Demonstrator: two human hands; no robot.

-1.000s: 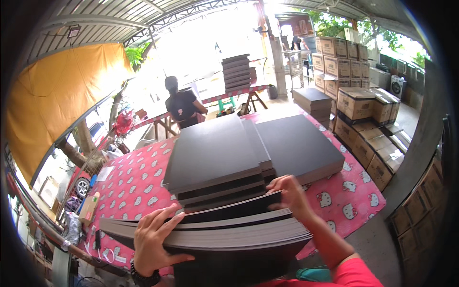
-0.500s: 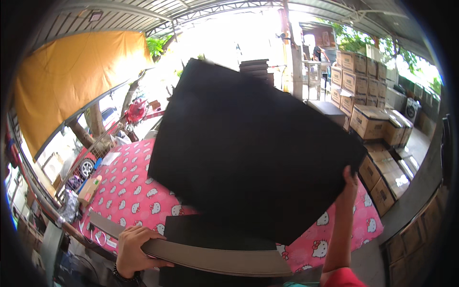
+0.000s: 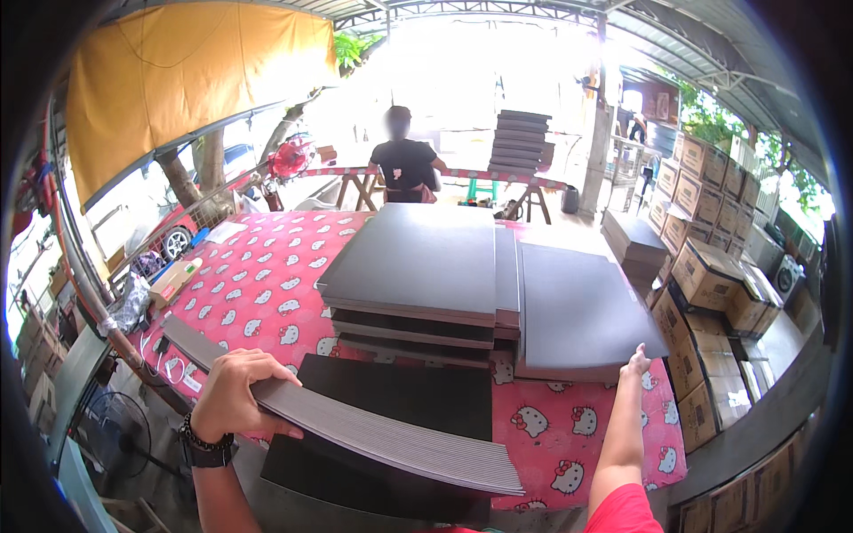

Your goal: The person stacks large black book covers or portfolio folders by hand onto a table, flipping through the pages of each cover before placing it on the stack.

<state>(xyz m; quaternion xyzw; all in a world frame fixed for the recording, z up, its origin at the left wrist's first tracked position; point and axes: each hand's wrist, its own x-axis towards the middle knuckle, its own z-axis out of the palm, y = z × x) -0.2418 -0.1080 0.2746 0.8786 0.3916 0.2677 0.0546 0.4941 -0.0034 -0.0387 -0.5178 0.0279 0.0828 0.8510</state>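
Pink cat-print table (image 3: 253, 280) here. Tall stack of dark boards (image 3: 418, 258) at 12 o'clock, second stack (image 3: 577, 302) at 2ish, white paper (image 3: 225, 233) at 10, little cardboard box (image 3: 176, 281) between 9 and 10, white cable (image 3: 175, 366) just under 9.

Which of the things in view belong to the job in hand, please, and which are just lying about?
Belonging to the job:
- bundle of black boards on edge, gripped by the left hand
- right-hand board stack, right hand at its near edge
- middle board stack

Apparently just lying about:
- black fan
- small cardboard box
- piled cartons
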